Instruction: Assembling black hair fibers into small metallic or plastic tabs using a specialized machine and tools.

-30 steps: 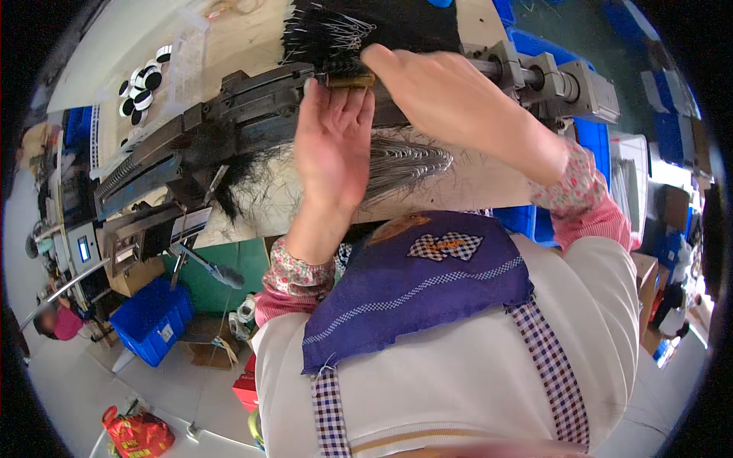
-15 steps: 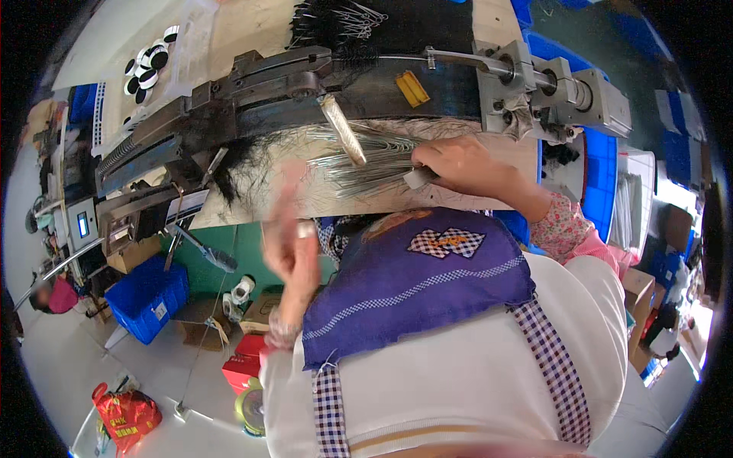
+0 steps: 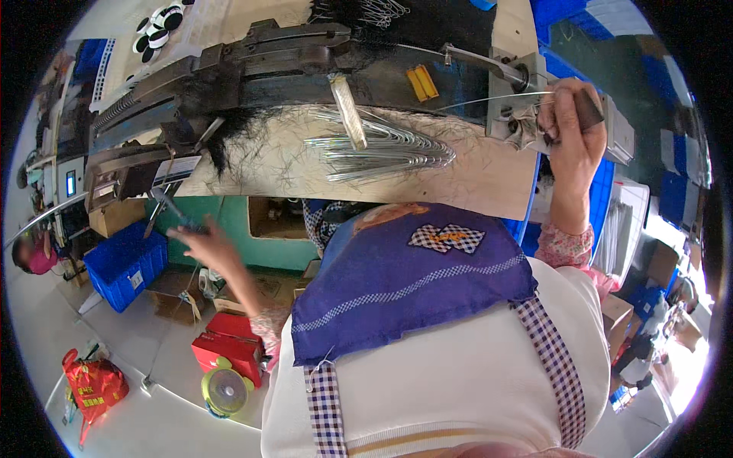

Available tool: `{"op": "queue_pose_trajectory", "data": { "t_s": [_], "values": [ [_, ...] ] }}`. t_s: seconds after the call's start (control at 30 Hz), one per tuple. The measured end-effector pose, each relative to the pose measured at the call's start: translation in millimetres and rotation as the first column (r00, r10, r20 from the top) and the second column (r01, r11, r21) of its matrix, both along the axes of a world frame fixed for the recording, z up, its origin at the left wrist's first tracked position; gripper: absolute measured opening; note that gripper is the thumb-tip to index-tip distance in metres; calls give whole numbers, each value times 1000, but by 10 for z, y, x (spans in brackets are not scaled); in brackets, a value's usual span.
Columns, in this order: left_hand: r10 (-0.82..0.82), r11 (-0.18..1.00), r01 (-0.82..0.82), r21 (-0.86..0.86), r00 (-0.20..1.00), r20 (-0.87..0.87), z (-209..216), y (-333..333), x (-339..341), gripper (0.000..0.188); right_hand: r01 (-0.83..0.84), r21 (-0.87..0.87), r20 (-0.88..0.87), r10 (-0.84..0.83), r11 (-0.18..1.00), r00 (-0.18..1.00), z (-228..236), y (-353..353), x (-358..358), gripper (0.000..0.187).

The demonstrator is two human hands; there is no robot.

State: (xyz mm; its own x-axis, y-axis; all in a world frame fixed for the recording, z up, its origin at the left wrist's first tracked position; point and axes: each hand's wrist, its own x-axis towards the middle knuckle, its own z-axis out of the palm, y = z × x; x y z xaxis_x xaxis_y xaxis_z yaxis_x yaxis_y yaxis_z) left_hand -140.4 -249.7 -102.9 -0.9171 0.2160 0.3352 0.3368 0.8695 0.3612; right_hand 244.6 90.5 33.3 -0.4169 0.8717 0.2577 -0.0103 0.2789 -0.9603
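**Free wire end, crowded metal: watch for snags**

Your right hand (image 3: 574,126) has its fingers pinched narrow on a thin wire (image 3: 496,98), which runs leftward past the metal bracket (image 3: 500,118) and over the dark machine bed (image 3: 382,91), toward the yellow block (image 3: 421,82). A dark grey piece (image 3: 589,111) shows at those fingers too; whether you grip or wear it, I cannot tell. Your left hand (image 3: 214,248) is out past the front edge of the desk (image 3: 489,172), fingers loosely spread by a grey-blue handle (image 3: 175,208); contact there is unclear.

The wire's far end looks unsupported, so a quick sideways sweep could hook it on the bracket or kink it. If your pinch slackens, it could fall toward the wire bundle (image 3: 401,153) and tangle. The wrapped bar (image 3: 349,114) hangs across that bundle, so a hurried reach in there could knock it. Your right knuckles are near hard metal; a sharp turn might scrape them.

For room, you have bare desk to the right of the bundle's bend, but its right edge stops near your wrist, with a blue crate (image 3: 603,202) beyond. Your left hand has air around it, with a blue bin (image 3: 126,263) farther left and a red box (image 3: 229,347) lower down.
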Motion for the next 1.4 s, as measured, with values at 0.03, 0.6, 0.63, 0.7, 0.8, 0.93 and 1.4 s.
{"op": "queue_pose_trajectory", "data": {
  "t_s": [0.03,0.6,0.63,0.7,0.8,0.93,1.4],
  "values": [
    [-184,982,180,-50,975,-122,106,248,218,67,-24,17,17,24,1000,1000,45,0,-4,12],
    [-876,468,347,813,58,479,710,1648,1222,28,-357,651,513,-41,669,857,4,379,-779,18],
    [-907,397,188,898,-69,416,749,1760,1443,24,-406,706,538,-67,580,840,-39,353,-900,19],
    [-836,545,-156,824,-38,547,869,1914,1622,22,-448,756,557,-110,478,823,-85,309,-966,20],
    [-851,525,-391,756,-238,468,1231,1946,1649,21,-528,673,661,-100,519,744,-76,313,-1025,26],
    [-923,331,-777,535,-385,11,1626,1862,1093,19,-531,674,657,-88,514,748,-95,271,-1072,23],
    [-878,163,723,671,-204,433,977,2708,1412,25,-494,614,720,-179,615,671,-32,774,-1357,16]
  ]
}}
